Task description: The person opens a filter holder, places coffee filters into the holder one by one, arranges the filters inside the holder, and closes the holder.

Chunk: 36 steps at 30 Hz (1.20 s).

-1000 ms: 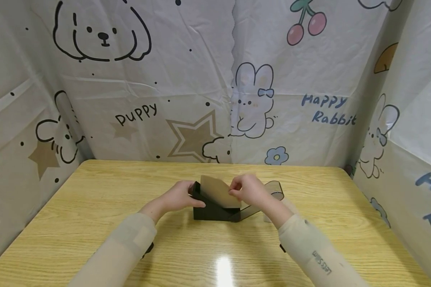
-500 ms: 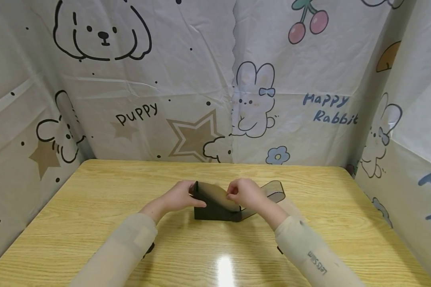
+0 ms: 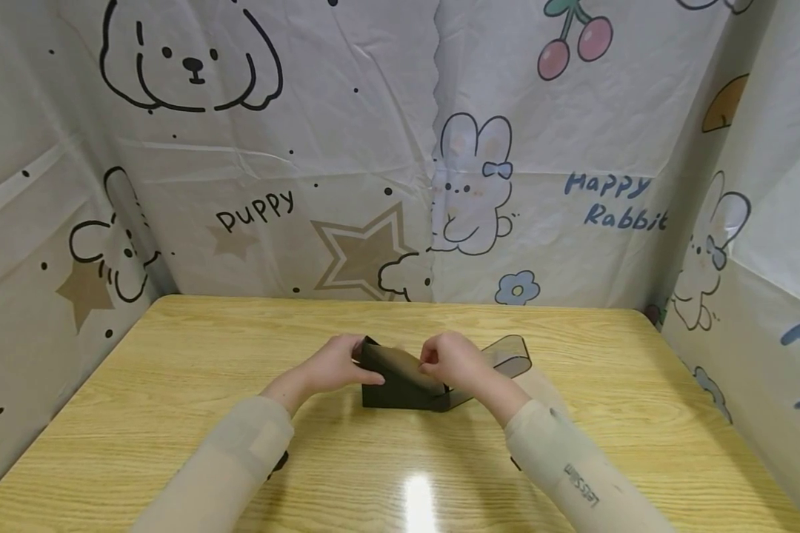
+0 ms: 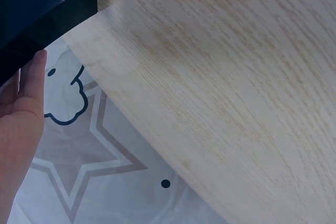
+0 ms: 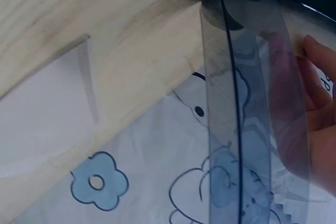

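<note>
A black slant-sided box (image 3: 400, 392) sits on the table with its smoky see-through lid (image 3: 512, 354) swung open to the right. My left hand (image 3: 336, 364) grips the box's left end, thumb along the front and fingers behind. In the left wrist view those fingers lie against the black wall (image 4: 52, 19). A thin brown paper-like sheet (image 3: 405, 363) is mostly down inside the box, its upper part showing. The thumb and fingertips of my right hand (image 3: 455, 363) pinch the sheet at its right side. Through the clear lid (image 5: 226, 129), the right wrist view shows part of that hand.
A pale flat sheet (image 5: 47, 93) lies on the wooden table (image 3: 400, 459) to the right of the box, partly behind my right forearm. A printed cloth (image 3: 273, 148) hangs along the table's back edge, and more cloth stands at both sides.
The brown sheet has sunk from standing well above the box to mostly inside it. My right hand has moved slightly down and left; my left hand stays on the box.
</note>
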### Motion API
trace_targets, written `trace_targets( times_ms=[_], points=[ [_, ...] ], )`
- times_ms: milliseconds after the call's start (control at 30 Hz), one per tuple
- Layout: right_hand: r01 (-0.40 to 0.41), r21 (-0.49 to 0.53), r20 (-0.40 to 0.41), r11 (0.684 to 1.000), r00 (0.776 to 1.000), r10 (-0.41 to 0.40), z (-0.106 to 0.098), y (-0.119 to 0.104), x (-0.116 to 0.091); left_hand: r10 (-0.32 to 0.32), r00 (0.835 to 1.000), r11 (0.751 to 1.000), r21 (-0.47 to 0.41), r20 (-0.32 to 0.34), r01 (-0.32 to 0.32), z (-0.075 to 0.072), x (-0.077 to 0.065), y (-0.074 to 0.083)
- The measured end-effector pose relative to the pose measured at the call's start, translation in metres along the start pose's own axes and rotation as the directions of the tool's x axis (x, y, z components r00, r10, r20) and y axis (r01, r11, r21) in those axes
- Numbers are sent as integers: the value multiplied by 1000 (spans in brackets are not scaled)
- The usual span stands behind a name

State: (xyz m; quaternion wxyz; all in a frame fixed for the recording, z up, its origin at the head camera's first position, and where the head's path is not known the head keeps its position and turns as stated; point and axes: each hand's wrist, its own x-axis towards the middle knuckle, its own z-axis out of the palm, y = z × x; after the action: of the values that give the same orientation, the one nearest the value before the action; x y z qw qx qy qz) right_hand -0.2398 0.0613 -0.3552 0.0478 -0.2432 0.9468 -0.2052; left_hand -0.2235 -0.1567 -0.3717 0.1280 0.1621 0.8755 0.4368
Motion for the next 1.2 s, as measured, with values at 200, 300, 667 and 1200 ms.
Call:
trace_targets(
  times_ms=[200, 300, 667, 1200],
  points=[
    [-27, -25, -85, 999, 996, 25, -29, -1, -8, -15, 1000, 1000, 3, 5, 15, 0, 0, -1],
    [-33, 49, -207, 998, 977, 43, -52, 6, -14, -25, 1000, 1000, 10, 7, 25, 0, -1, -1],
    [-291, 115, -288, 950, 905, 312, -91, 75, -32, -10, 1000, 1000, 23, 7, 10, -4, -5, -1],
    [-509, 102, 207, 855, 851, 482, -33, 164, -50, -78, 997, 995, 57, -27, 80, 3, 2, -1]
  ],
)
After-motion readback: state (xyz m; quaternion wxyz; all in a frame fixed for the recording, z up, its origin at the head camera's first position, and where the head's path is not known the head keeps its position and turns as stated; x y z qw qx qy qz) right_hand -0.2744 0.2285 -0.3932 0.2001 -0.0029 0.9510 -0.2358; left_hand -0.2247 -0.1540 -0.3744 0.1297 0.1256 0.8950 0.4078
